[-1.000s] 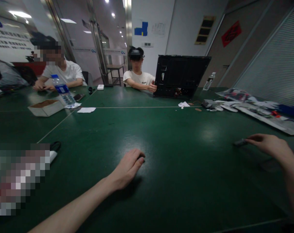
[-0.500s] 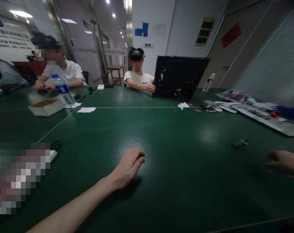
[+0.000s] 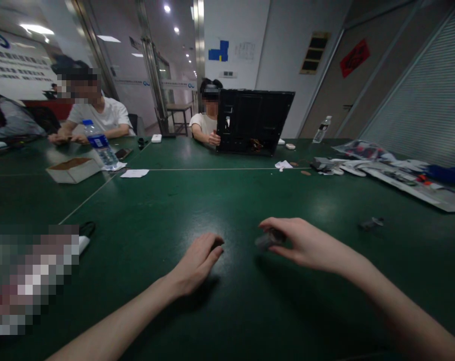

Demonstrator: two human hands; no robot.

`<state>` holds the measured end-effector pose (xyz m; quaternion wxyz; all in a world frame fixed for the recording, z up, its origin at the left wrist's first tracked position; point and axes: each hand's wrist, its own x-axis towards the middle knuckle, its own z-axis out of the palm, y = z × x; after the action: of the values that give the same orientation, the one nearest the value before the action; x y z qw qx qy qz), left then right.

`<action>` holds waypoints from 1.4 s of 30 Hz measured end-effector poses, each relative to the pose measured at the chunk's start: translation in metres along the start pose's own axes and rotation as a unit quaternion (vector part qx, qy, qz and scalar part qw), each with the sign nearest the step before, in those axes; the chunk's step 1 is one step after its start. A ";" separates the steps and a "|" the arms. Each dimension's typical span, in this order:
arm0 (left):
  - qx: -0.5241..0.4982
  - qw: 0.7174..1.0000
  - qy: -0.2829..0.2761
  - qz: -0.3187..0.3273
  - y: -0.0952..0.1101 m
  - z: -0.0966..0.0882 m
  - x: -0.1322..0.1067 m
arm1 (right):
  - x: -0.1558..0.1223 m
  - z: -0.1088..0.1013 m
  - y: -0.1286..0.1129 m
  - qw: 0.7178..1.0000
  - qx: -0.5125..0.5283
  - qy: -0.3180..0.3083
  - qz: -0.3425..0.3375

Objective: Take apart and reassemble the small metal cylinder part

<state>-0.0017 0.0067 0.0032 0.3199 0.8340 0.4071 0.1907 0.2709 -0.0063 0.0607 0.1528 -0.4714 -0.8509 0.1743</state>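
My left hand (image 3: 197,260) lies palm down on the green table (image 3: 227,200), fingers together and bent at the tips over a small dark spot I cannot make out. My right hand (image 3: 306,243) hovers just to its right, its fingers pinched on a small grey part (image 3: 267,240) held low over the table. The two hands are about a hand's width apart. Another small dark part (image 3: 370,223) lies loose on the table farther right.
Across the table a person holds an upright black computer case (image 3: 253,123). A second person sits at the far left behind a water bottle (image 3: 99,145), a shallow cardboard box (image 3: 71,169) and a paper slip (image 3: 134,173). Panels and packaging (image 3: 400,170) cover the right side.
My right hand left the dark part at the right, drew back, then came in to the centre with a small grey part. The person opposite slid the black case to the left.
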 end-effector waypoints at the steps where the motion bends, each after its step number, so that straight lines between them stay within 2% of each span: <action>1: -0.003 1.000 0.002 0.000 0.000 0.001 0.000 | 0.007 0.008 -0.008 1.000 0.001 -0.012 -0.027; 4: -0.006 1.000 0.010 0.003 0.002 0.004 0.002 | 0.021 0.030 -0.020 0.994 -0.003 -0.045 -0.095; 7: -0.007 1.000 0.013 0.007 0.006 0.006 0.003 | 0.028 0.046 -0.020 0.991 0.010 -0.044 -0.129; 14: 0.012 0.999 0.007 0.031 0.007 0.008 0.004 | 0.029 0.079 -0.003 0.981 0.156 0.041 -0.108; 18: 0.034 0.998 0.001 0.053 0.006 0.009 0.003 | 0.030 0.092 0.001 0.978 0.178 0.050 -0.096; 28: 0.020 0.998 0.020 0.054 0.008 0.007 0.002 | 0.029 0.095 -0.003 0.976 0.178 0.056 -0.112; 42: 0.007 0.998 0.019 0.061 0.009 0.010 0.003 | 0.026 0.093 -0.008 0.974 0.195 0.042 -0.109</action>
<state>0.0107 0.0009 0.0024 0.2940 0.8558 0.3631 0.2222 0.2129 -0.0023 -0.0162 0.2956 -0.3440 -0.8397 0.2988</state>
